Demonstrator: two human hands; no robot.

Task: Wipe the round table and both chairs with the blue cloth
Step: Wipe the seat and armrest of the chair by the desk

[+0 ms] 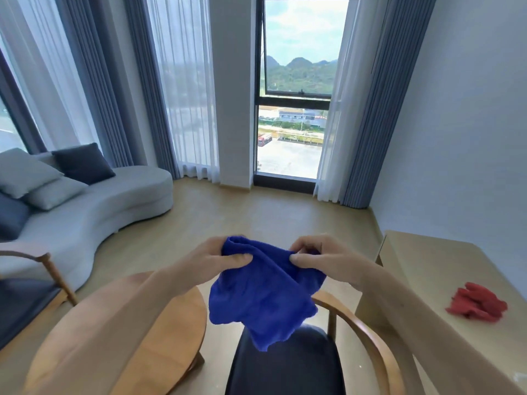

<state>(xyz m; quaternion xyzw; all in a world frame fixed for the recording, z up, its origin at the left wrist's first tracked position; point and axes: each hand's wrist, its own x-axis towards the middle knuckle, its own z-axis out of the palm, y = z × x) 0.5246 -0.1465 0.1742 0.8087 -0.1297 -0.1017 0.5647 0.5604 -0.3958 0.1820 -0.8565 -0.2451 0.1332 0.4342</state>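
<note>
Holding the blue cloth (263, 292) up in the air, left hand (219, 256) and right hand (319, 259) each pinch its top edge; round table (159, 337) and both chairs look unwiped, so wiping seems not yet begun

The left arm hides much of the table (171, 346); the cloth (262, 297) covers part of one chair (368, 337). The other chair (42, 269), cut off at left, is perhaps blurred.

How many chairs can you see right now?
2: one chair with a dark seat directly below the blue cloth, another at the left edge, partly cut off.
</note>
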